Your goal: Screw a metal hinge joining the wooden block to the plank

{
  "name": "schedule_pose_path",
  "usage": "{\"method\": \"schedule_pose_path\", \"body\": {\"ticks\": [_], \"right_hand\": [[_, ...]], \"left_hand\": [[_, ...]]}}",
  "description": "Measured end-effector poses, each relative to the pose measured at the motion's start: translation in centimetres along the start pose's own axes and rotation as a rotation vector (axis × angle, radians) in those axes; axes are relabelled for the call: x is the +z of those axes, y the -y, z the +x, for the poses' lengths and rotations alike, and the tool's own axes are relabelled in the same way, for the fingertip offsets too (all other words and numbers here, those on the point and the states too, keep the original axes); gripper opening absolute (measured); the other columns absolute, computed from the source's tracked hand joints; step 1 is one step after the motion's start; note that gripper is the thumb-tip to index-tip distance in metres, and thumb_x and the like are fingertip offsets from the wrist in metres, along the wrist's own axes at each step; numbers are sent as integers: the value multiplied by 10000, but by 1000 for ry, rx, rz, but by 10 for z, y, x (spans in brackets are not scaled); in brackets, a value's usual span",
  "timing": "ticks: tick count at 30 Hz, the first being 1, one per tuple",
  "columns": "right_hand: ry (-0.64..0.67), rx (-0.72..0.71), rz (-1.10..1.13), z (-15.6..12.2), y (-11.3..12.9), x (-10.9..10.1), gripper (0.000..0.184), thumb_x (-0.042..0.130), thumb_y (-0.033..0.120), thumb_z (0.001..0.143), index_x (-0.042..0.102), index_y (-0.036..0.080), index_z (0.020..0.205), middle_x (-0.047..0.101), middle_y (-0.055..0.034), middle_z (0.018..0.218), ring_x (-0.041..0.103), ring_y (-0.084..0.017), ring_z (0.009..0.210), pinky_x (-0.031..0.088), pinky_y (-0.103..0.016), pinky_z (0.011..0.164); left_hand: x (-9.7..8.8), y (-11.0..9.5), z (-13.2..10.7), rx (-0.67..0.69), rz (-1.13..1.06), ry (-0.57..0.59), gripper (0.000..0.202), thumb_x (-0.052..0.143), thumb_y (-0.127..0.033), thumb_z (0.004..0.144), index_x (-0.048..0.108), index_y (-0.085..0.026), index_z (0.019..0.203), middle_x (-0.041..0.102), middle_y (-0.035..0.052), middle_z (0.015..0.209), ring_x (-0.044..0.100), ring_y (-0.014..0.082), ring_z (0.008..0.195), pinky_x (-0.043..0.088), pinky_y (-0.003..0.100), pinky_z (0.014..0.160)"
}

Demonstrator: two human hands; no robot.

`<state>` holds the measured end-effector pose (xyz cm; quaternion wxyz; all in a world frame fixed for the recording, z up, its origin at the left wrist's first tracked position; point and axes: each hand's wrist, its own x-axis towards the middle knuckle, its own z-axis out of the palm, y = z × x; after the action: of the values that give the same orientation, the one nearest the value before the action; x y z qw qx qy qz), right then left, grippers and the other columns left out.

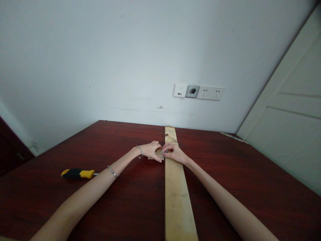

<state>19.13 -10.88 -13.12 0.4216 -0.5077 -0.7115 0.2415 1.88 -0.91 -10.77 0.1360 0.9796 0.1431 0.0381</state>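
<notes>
A long pale wooden plank [177, 197] lies lengthwise on the dark red table [125, 201], running away from me to the wall. My left hand [151, 150] rests at the plank's left edge, fingers curled round a small tan block [158, 154]. My right hand [173, 151] sits on the plank beside it, fingers pinched on a small metal piece [163, 152] that I cannot make out. Both hands touch at that spot. Thin bracelets circle my left wrist and forearm.
A screwdriver with a yellow and black handle [77, 173] lies on the table at the left, behind my left forearm. Wall sockets [198, 91] sit above the table's far edge. A white door [291, 113] stands at the right.
</notes>
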Motion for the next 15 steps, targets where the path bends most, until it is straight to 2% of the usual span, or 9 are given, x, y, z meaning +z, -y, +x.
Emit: {"method": "schedule_pose_path", "body": {"ticks": [5, 15], "right_hand": [[-11, -22, -11, 0, 1, 0, 69, 704, 276, 669, 707, 210, 688, 620, -38, 930, 580, -177, 873, 441, -326, 828], [-13, -4, -15, -1, 3, 0, 87, 722, 293, 660, 710, 210, 685, 598, -49, 962, 580, -187, 904, 442, -339, 848]], "left_hand": [[-1, 0, 0, 12, -2, -1, 608, 682, -642, 596, 573, -150, 936, 484, 57, 901, 472, 232, 885, 399, 287, 752], [-8, -9, -3, 2, -16, 10, 561, 702, -562, 622, 588, -144, 980, 487, 59, 917, 473, 238, 921, 399, 280, 763]]}}
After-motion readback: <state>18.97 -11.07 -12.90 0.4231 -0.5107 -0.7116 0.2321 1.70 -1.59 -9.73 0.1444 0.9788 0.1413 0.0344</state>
